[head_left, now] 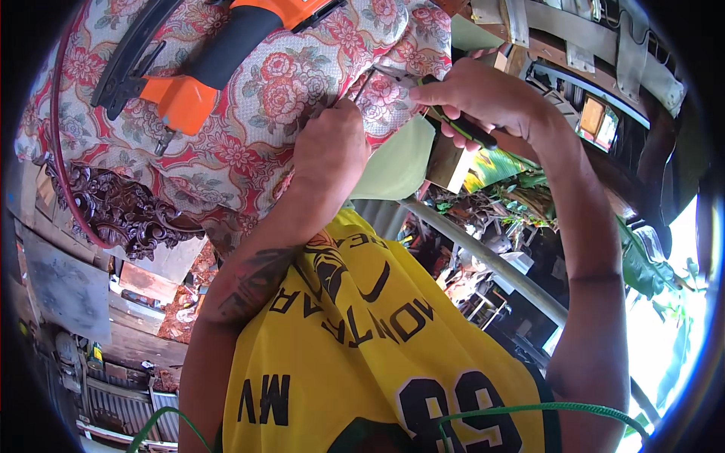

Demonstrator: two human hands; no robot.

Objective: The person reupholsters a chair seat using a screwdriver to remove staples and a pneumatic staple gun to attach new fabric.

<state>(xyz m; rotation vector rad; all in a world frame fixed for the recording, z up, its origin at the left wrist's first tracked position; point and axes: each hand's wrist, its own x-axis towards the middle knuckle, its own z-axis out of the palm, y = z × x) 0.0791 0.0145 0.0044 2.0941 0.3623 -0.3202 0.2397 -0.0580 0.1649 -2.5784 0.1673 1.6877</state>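
My right hand (491,98) is wrapped round a pair of pliers (396,75) with green and black handles. The metal jaws point left over the flowered upholstery fabric (283,94). My left hand (331,147) is closed in a fist on the same fabric. From it a thin dark metal shaft (365,87) sticks up toward the plier jaws; its handle is hidden in the fist, so I cannot tell what tool it is. Shaft tip and jaws are close together; whether they touch is unclear. Plain green cloth (396,162) hangs beside the fabric's edge.
An orange and black air stapler (181,102) lies on the fabric at the upper left. A dark red hose (57,143) curves down the left side. Carved dark wood trim (124,208) borders the fabric. Webbing straps (578,30) and wooden framing are at the upper right.
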